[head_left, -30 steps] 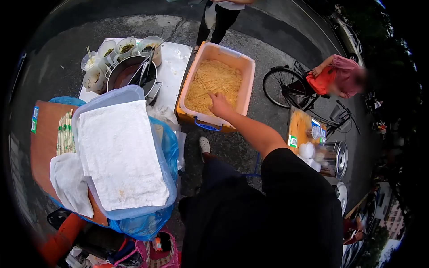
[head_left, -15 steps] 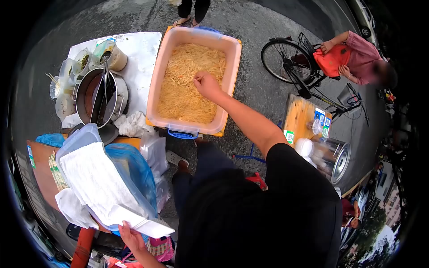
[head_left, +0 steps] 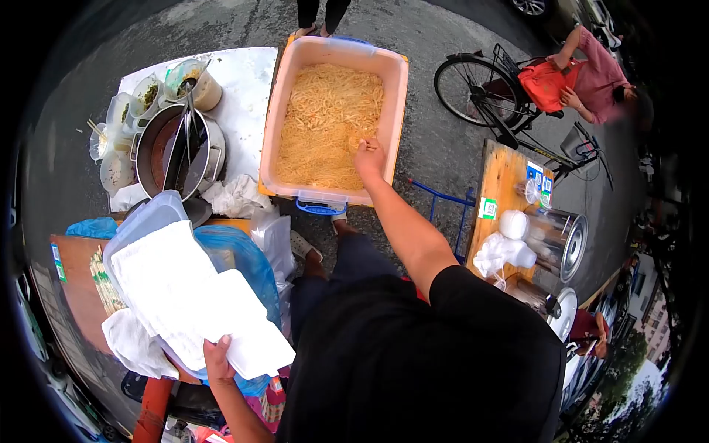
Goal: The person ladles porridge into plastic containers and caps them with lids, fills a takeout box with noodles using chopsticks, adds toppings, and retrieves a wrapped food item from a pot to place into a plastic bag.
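Note:
A pink-lined plastic tub (head_left: 271, 136) with blue handles holds a wide bed of pale yellow noodles (head_left: 325, 111). At the tub's right side, my right hand (head_left: 371, 161) is closed, its fingertips at the noodles and a small tan clump showing by them. My left hand (head_left: 219, 359), lower left, grips the edge of a white foam takeaway box (head_left: 247, 317). That box is tilted with a broad flat face showing, beside a white cloth (head_left: 159, 277) that lies over a translucent bin (head_left: 166, 210). My left fingers are partly hidden beneath the box.
A steel pot (head_left: 216, 148) with tongs stands left of the tub, near several plastic seasoning cups (head_left: 148, 96). Clear plastic bags (head_left: 272, 244) hang nearby. At right are a wooden board (head_left: 498, 177), a clear jar (head_left: 557, 236) and a person in pink (head_left: 594, 81) beside a bicycle (head_left: 480, 103).
My right hand has moved right and down across the noodles. My left hand has turned the foam box from nearly edge-on to showing its broad face. The whole view has shifted slightly.

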The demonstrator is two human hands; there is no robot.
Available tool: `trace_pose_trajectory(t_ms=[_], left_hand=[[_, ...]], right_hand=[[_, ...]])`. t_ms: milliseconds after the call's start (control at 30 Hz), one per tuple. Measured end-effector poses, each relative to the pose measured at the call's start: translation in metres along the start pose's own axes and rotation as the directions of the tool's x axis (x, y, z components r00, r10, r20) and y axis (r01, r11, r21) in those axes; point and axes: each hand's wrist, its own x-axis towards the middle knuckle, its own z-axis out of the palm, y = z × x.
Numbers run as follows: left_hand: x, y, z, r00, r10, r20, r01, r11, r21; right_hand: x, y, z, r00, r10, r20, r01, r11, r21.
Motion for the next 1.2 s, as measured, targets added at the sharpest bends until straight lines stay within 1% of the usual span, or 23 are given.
trace_pose_trajectory(t_ms=[67, 100, 200, 300, 400, 467, 500, 533, 600, 700, 800, 900, 933, 1000, 1100, 1133, 1200], left_hand=[[-0.003, -0.004, -0.018, 1.0, -0.001, -0.008, 0.0, 1.0, -0.015], [-0.003, -0.005, -0.027, 1.0, -0.002, -0.007, 0.001, 1.0, -0.026], [-0.006, -0.006, -0.035, 1.0, -0.008, -0.014, 0.007, 0.998, -0.066], [-0.008, -0.005, -0.044, 1.0, 0.009, -0.018, -0.011, 0.996, -0.083], [-0.01, -0.001, -0.046, 1.0, 0.014, -0.021, -0.016, 0.996, -0.084], [-0.014, -0.003, -0.045, 1.0, -0.006, -0.028, 0.004, 0.996, -0.091], [-0.014, -0.004, -0.046, 0.999, -0.018, -0.033, 0.015, 0.995, -0.1], [-0.014, -0.005, -0.046, 0.999, -0.031, -0.035, 0.027, 0.994, -0.106], [-0.015, -0.01, -0.047, 0.999, 0.002, -0.046, -0.009, 0.989, -0.146], [-0.015, -0.017, -0.041, 0.998, 0.032, -0.047, -0.042, 0.973, -0.229], [-0.014, -0.025, -0.034, 0.999, 0.026, -0.032, -0.034, 0.963, -0.267], [-0.014, -0.023, -0.022, 1.0, 0.009, -0.018, -0.014, 0.963, -0.268], [-0.014, -0.02, -0.018, 1.0, 0.0, -0.012, -0.003, 0.966, -0.26], [-0.013, -0.015, -0.012, 1.0, -0.013, -0.013, 0.01, 0.974, -0.227], [-0.007, -0.002, 0.005, 1.0, 0.004, -0.024, -0.008, 0.985, -0.175], [-0.004, 0.004, 0.013, 0.999, 0.016, -0.031, -0.021, 0.987, -0.158], [0.005, 0.016, 0.029, 0.998, -0.01, -0.059, 0.004, 0.994, -0.111]], right_hand=[[-0.02, -0.011, 0.009, 0.97, 0.233, 0.074, -0.243, 0.954, 0.176], [-0.039, -0.013, 0.021, 0.972, 0.19, 0.136, -0.222, 0.935, 0.276], [-0.091, -0.042, 0.039, 0.959, -0.05, 0.277, -0.024, 0.966, 0.259], [-0.1, -0.092, 0.033, 0.862, -0.172, 0.477, 0.092, 0.978, 0.187], [-0.059, -0.1, 0.063, 0.841, -0.336, 0.424, 0.173, 0.91, 0.377], [-0.035, -0.108, 0.069, 0.779, -0.313, 0.544, 0.226, 0.949, 0.222], [-0.03, -0.106, 0.065, 0.728, -0.282, 0.625, 0.242, 0.959, 0.15], [-0.024, -0.102, 0.063, 0.671, -0.248, 0.699, 0.269, 0.96, 0.082], [-0.022, -0.086, 0.043, 0.505, -0.123, 0.854, 0.303, 0.952, -0.042], [-0.01, -0.109, -0.019, 0.508, -0.101, 0.855, 0.372, 0.921, -0.112], [0.032, -0.074, -0.024, 0.691, -0.108, 0.715, 0.248, 0.964, -0.094], [0.042, -0.028, -0.001, 0.785, 0.112, 0.609, -0.103, 0.993, -0.051], [0.04, -0.019, 0.006, 0.727, 0.185, 0.662, -0.239, 0.971, -0.009], [0.031, -0.005, 0.022, 0.579, 0.288, 0.763, -0.5, 0.864, 0.053], [0.022, 0.002, 0.041, 0.431, 0.388, 0.814, -0.69, 0.723, 0.021], [0.02, 0.007, 0.046, 0.417, 0.416, 0.808, -0.759, 0.649, 0.058], [0.016, 0.019, 0.052, 0.378, 0.467, 0.8, -0.869, 0.477, 0.132]])
